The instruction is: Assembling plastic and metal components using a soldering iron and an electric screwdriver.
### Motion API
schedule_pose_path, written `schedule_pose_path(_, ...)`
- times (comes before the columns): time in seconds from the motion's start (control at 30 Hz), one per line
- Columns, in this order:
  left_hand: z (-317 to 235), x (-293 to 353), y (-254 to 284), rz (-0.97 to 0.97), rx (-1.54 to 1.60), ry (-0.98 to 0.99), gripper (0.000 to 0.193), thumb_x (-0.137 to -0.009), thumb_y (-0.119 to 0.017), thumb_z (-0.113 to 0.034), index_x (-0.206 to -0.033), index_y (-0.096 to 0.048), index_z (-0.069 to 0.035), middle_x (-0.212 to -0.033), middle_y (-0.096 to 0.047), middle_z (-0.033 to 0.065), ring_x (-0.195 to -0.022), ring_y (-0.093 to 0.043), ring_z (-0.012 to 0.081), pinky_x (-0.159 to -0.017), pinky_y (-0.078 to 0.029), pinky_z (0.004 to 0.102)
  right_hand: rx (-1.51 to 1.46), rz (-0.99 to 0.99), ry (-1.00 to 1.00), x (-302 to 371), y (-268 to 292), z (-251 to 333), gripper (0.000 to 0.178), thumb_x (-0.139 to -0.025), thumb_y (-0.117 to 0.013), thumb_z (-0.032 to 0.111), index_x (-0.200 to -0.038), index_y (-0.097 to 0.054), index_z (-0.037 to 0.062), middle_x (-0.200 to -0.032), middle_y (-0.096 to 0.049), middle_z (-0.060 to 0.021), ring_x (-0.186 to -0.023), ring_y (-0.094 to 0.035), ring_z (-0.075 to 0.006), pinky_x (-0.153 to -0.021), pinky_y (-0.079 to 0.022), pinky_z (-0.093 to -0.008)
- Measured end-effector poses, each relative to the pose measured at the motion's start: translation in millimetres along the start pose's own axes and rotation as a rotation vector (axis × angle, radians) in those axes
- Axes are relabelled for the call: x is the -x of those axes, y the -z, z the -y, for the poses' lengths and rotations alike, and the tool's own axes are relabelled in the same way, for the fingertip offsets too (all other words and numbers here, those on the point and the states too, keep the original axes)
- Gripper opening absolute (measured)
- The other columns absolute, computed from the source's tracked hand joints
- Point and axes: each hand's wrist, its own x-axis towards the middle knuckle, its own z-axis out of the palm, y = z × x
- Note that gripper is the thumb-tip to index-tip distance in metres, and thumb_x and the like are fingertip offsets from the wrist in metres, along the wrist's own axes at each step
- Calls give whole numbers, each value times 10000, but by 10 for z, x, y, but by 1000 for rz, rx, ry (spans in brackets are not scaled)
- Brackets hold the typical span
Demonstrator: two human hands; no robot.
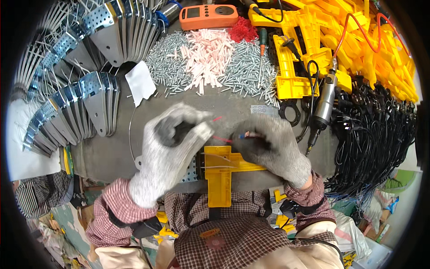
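Observation:
Both my hands wear grey work gloves and are raised over the near part of the table. My left hand (163, 148) is closed in a pinch, with a short red tip showing past its fingers. A thin red wire (221, 139) runs from its fingertips to my right hand (277, 145), which is closed too. Small blue and coppery bits, perhaps wire ends, show at the right fingers; the rest is hidden. Below them a yellow plastic T-shaped housing (219, 179) lies across the table's front edge. A perforated metal plate (190, 172) shows beside it, partly under my left wrist.
Gray metal brackets (103, 107) stand in rows at left. Behind are piles of screws (168, 58) and pale pink sleeves (206, 54), an orange meter (208, 17) and a screwdriver (262, 49). An electric screwdriver (324, 103), yellow housings (358, 36) and black cables (371, 134) crowd the right.

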Motion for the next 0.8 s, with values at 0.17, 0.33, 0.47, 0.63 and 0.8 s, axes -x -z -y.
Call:
schedule_pose_path(0.17,325,367,21,175,-848,-649,188,-710,-699,-215,-847,-649,-97,-843,-639,68,-939,-645,283,-1008,-434,517,119,272,36,117,-47,26,276,-882,-714,231,-1110,-689,77,-988,-603,-111,-811,-676,-313,-712,-558,-419)
schedule_pose_path(0.33,429,350,95,297,-804,-718,260,-628,-718,-245,-853,-676,-121,-836,-657,52,-948,-658,249,-1012,-438,514,-35,236,20,63,-41,-68,186,-938,-638,204,-1050,-685,63,-975,-574,-129,-841,-674,-336,-698,-559,-432)
schedule_pose_path(0.47,384,301,92,257,-684,-642,214,-704,-753,-195,-898,-690,-128,-802,-646,10,-913,-657,222,-1013,-414,481,-104,162,-134,9,-137,-122,227,-963,-629,240,-1023,-680,27,-913,-637,-168,-847,-666,-356,-723,-530,-437)
schedule_pose_path(0.63,216,176,-68,63,-918,-465,157,-796,-734,-153,-933,-677,-101,-982,-593,52,-1042,-562,297,-943,-401,490,-173,123,-228,21,-157,-212,254,-995,-599,235,-1068,-679,5,-936,-664,-185,-878,-672,-339,-754,-515,-420)
schedule_pose_path(0.8,165,135,-92,86,-1046,-466,279,-747,-772,-77,-1016,-698,-90,-968,-611,74,-971,-575,304,-911,-416,461,-232,14,-138,45,-175,-134,234,-997,-602,222,-1045,-679,6,-952,-669,-184,-864,-667,-340,-743,-515,-420)
